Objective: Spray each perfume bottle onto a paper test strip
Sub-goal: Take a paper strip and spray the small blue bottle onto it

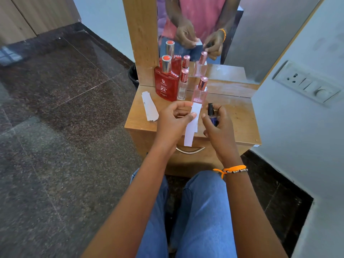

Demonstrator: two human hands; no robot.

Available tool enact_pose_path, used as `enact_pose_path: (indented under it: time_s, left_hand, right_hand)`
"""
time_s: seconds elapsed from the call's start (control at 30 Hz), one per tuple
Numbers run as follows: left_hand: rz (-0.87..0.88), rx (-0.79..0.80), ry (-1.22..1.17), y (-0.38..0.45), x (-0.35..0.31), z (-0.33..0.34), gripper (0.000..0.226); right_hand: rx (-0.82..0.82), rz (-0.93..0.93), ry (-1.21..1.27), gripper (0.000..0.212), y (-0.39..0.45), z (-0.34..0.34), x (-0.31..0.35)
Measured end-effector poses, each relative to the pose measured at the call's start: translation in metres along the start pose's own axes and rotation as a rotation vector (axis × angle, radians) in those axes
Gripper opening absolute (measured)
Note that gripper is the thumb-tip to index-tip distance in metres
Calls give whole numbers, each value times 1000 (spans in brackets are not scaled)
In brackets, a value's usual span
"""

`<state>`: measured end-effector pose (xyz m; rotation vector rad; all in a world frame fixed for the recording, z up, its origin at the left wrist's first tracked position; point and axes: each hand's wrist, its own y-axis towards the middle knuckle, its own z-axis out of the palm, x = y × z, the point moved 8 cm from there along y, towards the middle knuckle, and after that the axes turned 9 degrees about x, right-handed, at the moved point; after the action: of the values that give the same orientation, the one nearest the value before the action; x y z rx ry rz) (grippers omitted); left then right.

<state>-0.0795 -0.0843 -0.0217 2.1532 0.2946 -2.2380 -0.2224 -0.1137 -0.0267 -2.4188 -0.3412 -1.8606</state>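
Three bottles (183, 84) on a wooden dresser (240, 116) — dark granite floor (61, 112).

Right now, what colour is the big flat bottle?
Red bottle with a silver cap, clearest in the head view.

blue bottle (213, 119) mostly hidden by right hand (218, 127); red bottle (166, 86) small print unreadable

Both forearms are bare, with no sleeves reaching into view. The right hand (219, 127) carries two bands at the wrist: an orange thread bracelet (233, 168) knotted with a loose tail, and beside it a thin string of small dark and pale beads. The left hand (172, 121) wears nothing. Blue denim jeans (202, 211) cover both legs.
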Motion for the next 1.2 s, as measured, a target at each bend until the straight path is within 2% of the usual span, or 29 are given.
enact_pose_path:
  time_s: [0.07, 0.17, 0.3, 0.47, 0.77, 0.9, 1.03, 1.2]
  left_hand:
    - [-57, 12, -53, 1, 3, 2, 30]
    - [-135, 35, -96, 2, 8, 4, 35]
    - [-194, 82, -107, 3, 13, 5, 34]
    - [-234, 88, -34, 1, 18, 6, 20]
    - [-213, 85, -22, 4, 14, 5, 18]
    - [-205, 82, -23, 4, 13, 5, 16]
    - [-206, 82, -16, 2, 13, 4, 15]
    - [-205, 65, -14, 4, 12, 3, 14]
  right_hand:
    - [-45, -109, -229, 24, 1, -4, 7]
    - [-95, -257, -399, 37, -1, -6, 18]
    - [-143, -322, -479, 41, 0, -15, 24]
    - [-42, -415, -595, 46, 3, -6, 31]
    - [9, -355, -425, 36, 8, -11, 26]
    - [13, -314, -353, 16, 7, -11, 21]
    - [38, -196, -190, 14, 8, -11, 7]
    - [25, -216, -237, 18, 7, -11, 8]
